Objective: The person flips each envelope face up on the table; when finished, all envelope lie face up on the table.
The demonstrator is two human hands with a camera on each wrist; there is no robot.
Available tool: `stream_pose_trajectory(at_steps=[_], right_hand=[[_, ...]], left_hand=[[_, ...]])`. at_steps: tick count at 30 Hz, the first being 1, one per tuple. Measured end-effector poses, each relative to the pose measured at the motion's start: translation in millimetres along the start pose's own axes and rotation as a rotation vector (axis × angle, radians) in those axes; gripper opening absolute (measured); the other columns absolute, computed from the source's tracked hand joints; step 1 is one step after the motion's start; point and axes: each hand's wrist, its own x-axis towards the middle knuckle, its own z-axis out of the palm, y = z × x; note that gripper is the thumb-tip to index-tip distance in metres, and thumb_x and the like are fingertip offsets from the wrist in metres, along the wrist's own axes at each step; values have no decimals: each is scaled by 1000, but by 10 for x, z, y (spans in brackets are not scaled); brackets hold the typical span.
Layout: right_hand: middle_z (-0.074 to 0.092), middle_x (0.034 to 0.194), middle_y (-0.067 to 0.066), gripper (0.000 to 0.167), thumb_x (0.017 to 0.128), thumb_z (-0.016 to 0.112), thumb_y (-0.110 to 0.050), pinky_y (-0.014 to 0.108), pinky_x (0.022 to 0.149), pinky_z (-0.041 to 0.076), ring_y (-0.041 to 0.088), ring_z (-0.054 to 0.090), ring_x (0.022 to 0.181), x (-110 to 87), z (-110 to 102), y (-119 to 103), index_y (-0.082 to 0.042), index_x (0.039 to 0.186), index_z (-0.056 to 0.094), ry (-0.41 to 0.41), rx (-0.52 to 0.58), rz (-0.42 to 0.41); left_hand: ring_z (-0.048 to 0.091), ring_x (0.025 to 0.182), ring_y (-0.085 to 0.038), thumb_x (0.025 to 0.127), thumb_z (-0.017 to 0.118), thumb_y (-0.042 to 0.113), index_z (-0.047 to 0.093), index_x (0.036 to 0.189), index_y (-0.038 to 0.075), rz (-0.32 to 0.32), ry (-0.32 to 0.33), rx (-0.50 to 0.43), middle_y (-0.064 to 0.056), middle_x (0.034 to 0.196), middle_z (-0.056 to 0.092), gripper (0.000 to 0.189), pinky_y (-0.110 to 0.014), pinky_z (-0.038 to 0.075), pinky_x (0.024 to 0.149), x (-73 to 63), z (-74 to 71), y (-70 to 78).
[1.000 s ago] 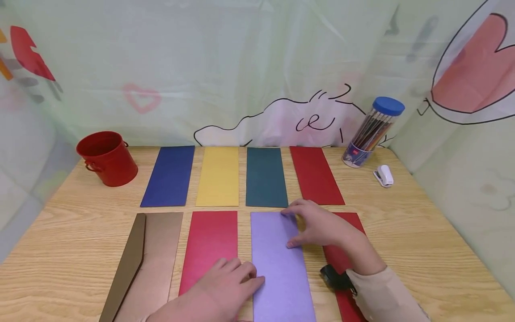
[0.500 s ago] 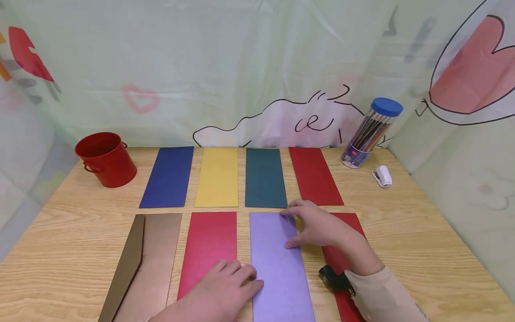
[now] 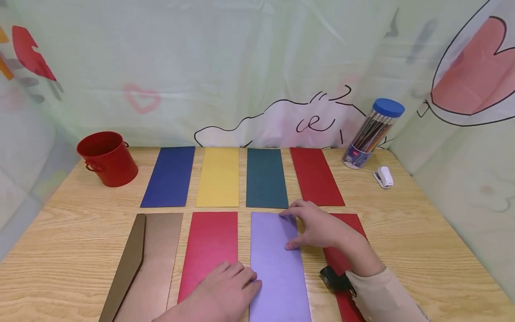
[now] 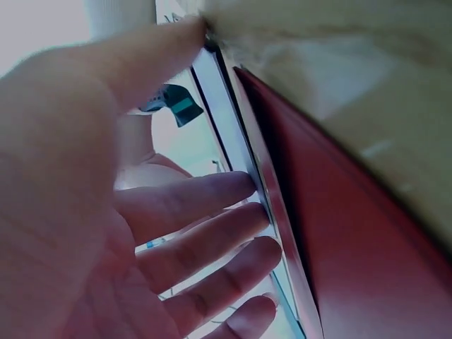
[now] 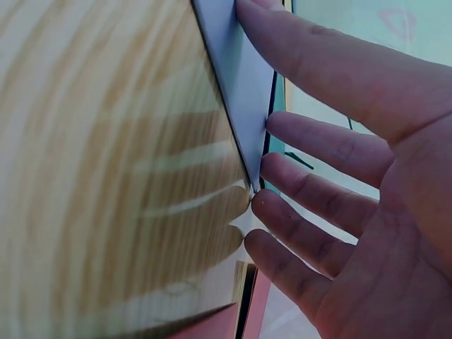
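A purple envelope (image 3: 277,277) lies flat in the front row, its long sides running away from me. My left hand (image 3: 223,290) reaches over a pink envelope (image 3: 211,239), thumb and index tip at the purple one's left edge. At its far right corner, my right hand (image 3: 319,226) touches the edge, with index tip on the corner and thumb lower on the right side. Fingers are extended and spread in both wrist views, where the purple sheet (image 5: 244,78) passes under the right fingertips. A red envelope (image 3: 335,257) is partly hidden under the right forearm.
A brown envelope (image 3: 158,264) with its flap showing lies front left. Behind are blue (image 3: 169,176), yellow (image 3: 218,176), green (image 3: 267,177) and red (image 3: 317,176) envelopes. A red bucket (image 3: 110,163), a pencil tub (image 3: 372,134) and a white stapler (image 3: 384,177) stand toward the back.
The near end of the purple envelope has shifted slightly left, and my left thumb has moved a little left with it. The right hand has stayed nearly still.
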Motion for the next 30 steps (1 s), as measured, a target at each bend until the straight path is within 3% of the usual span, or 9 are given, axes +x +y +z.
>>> stream_pose_trajectory(at_steps=[5,12,14,21,24,27,30], right_hand=[[54,128,9,72,68,94,-39,43,89,54,28,50,119,-2,-3,-12,-16,131,67,-9,0,11],[54,128,8,72,69,93,-38,41,88,54,28,49,119,-11,-5,-8,-16,132,67,-11,15,7],[54,128,8,72,69,93,-38,41,88,54,28,49,119,-11,-7,2,-15,132,67,-10,15,-2],[54,125,6,71,71,92,-39,41,90,53,27,49,118,-7,-8,40,-13,132,66,-11,26,-36],[54,125,6,71,72,91,-38,41,89,54,27,49,118,-7,-12,51,-13,133,66,-14,39,-41],[54,127,7,72,73,91,-38,43,91,53,28,49,120,-11,-15,74,-12,135,64,-13,56,-50],[54,130,9,76,74,90,-37,45,93,52,30,49,122,-18,-17,109,-10,138,60,1,92,-70]], left_hand=[[53,95,-8,85,66,64,72,107,20,16,31,-31,9,103,61,50,-22,41,75,17,-1,-16],[44,65,-2,76,81,34,68,75,24,170,202,-69,13,73,56,17,-14,34,60,59,3,-40],[37,58,-1,80,79,35,66,73,24,208,201,-92,14,66,51,18,-13,28,56,69,-15,-45],[26,50,1,92,69,41,69,83,26,294,232,-91,15,58,46,17,-11,20,53,62,-104,-45],[21,46,3,93,67,47,70,91,24,291,218,-126,15,55,41,23,-11,16,50,44,-131,-23],[25,45,7,95,63,50,72,111,19,268,191,-213,15,59,48,36,-6,17,49,31,-154,6],[32,49,8,97,63,46,68,124,12,258,240,-246,12,71,58,44,-4,20,51,31,-160,31]])
